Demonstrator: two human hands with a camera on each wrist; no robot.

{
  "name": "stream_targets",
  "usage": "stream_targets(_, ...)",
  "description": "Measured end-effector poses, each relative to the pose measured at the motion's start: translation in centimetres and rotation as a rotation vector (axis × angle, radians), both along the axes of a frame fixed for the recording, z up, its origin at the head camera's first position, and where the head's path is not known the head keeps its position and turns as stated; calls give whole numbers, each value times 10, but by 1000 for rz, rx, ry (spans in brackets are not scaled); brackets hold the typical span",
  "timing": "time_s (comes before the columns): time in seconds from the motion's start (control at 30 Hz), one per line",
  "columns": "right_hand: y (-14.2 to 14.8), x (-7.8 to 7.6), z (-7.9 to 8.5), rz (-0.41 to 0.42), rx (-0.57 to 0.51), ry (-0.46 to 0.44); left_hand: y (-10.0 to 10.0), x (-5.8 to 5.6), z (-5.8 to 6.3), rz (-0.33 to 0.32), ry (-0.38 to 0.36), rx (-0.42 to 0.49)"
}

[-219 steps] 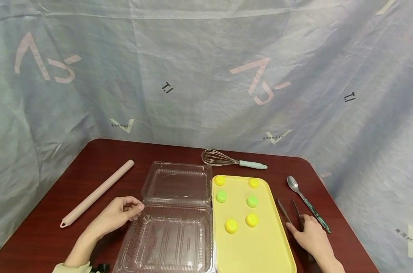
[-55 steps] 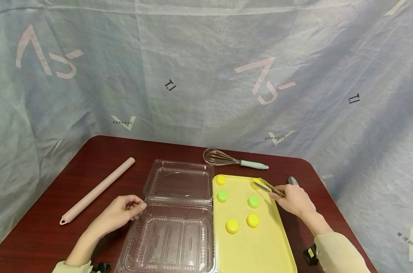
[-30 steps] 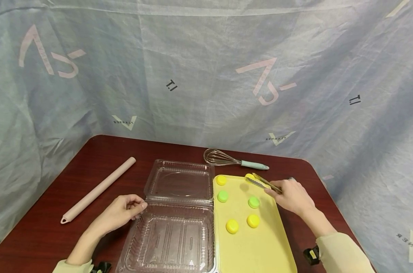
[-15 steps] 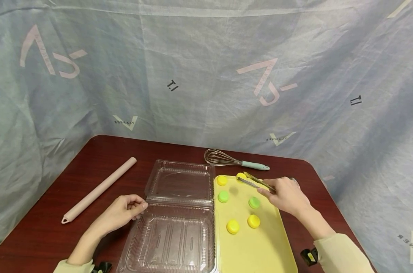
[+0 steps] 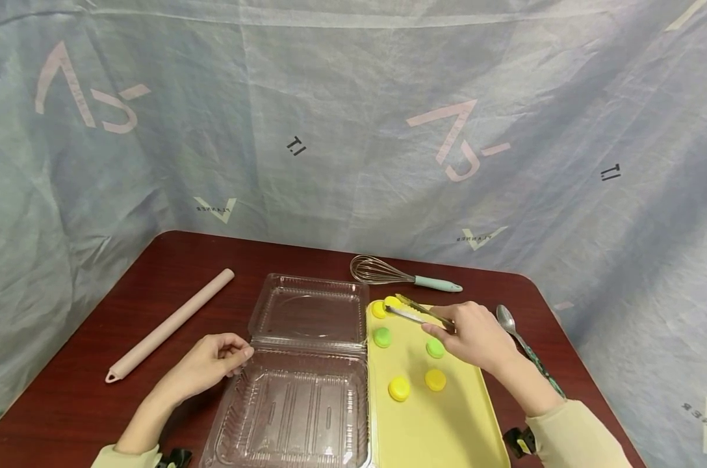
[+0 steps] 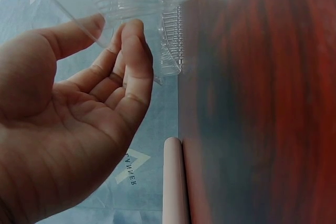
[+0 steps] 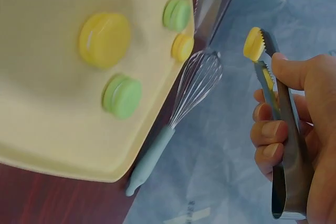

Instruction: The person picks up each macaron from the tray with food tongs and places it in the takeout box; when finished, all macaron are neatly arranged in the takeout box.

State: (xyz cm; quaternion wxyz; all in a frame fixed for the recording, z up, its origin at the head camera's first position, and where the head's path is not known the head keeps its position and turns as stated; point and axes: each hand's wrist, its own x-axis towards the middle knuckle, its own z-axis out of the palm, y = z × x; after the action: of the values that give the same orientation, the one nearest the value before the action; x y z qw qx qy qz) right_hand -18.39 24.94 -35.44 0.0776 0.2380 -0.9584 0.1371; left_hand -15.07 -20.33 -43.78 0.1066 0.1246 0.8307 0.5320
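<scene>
R hand (image 5: 476, 338) grips tongs (image 5: 418, 312) pinching yellow macaron (image 5: 392, 302).

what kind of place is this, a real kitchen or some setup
Probably a staged recording setup rather than a kitchen: a printed fabric backdrop hangs behind a dark red table, and baking props lie on it, a whisk, a rolling pin and a yellow tray of macarons.

A wrinkled pale blue fabric backdrop (image 5: 353, 130), printed with pink logos and small dark lettering, hangs behind and around a dark red wood-grain table (image 5: 84, 390) with rounded corners. Soft, even light falls across the cloth and tabletop.
</scene>
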Motion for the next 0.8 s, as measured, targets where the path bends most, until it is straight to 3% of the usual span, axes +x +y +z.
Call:
stream_targets(0.57, -51, 17, 4, 164, 42, 97, 0, 0, -1, 9, 3, -13)
stream_targets(0.8, -68, 23, 0, 217, 26, 71, -1, -1, -3, 1, -1, -3)
